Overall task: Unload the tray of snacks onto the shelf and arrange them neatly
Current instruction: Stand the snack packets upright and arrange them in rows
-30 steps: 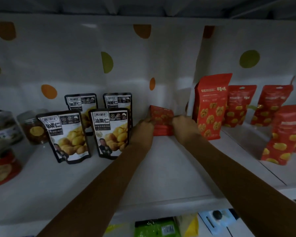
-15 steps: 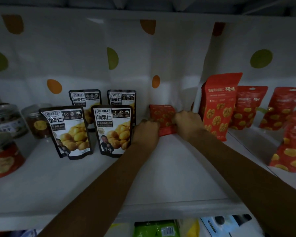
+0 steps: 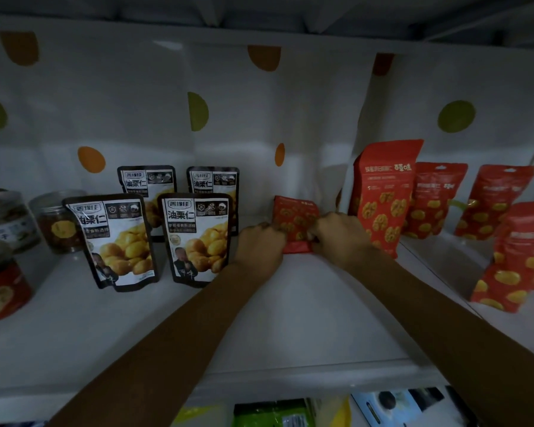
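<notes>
A small red snack pouch (image 3: 293, 220) printed with walnut pictures stands near the back of the white shelf (image 3: 305, 309). My left hand (image 3: 261, 246) grips its lower left edge and my right hand (image 3: 336, 234) grips its right side. The pouch leans slightly back against the spotted backing sheet. Its lower part is hidden behind my fingers. The tray is out of view.
Several black chestnut pouches (image 3: 195, 238) stand to the left, with plastic jars (image 3: 56, 220) beyond them. A tall red walnut pouch (image 3: 383, 195) stands just right of my right hand, and more red pouches (image 3: 518, 257) line the right. Packets show below the shelf edge (image 3: 275, 412).
Both hands stay on the small red pouch at the back of the shelf. The pouch has been shifted a little and stands slightly more upright. The camera has moved closer.
</notes>
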